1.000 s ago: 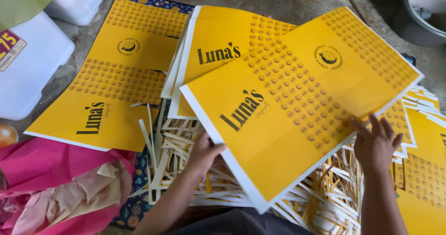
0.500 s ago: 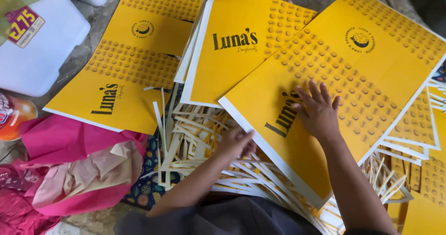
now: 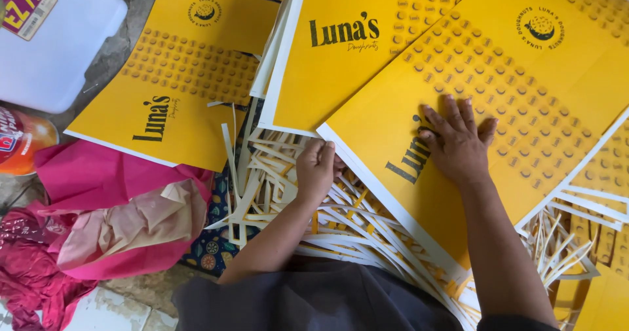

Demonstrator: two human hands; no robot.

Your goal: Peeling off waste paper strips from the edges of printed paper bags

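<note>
Floor strewn with paper strips: right hand lies flat, fingers spread, on the yellow sheet; left hand pinches its corner. Best press firmly, lift evenly.

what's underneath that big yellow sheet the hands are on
White paper offcut strips spill out from under the yellow sheet along its lower edge, with more yellow sheets showing at its right. The right hand presses flat on top; whatever lies beneath the sheet's middle is covered.

A makeshift print-finishing workspace on a floor: stacked yellow printed sheets fill the frame's top and right, white paper trimmings heap at centre, pink cloth lies lower left.
</note>
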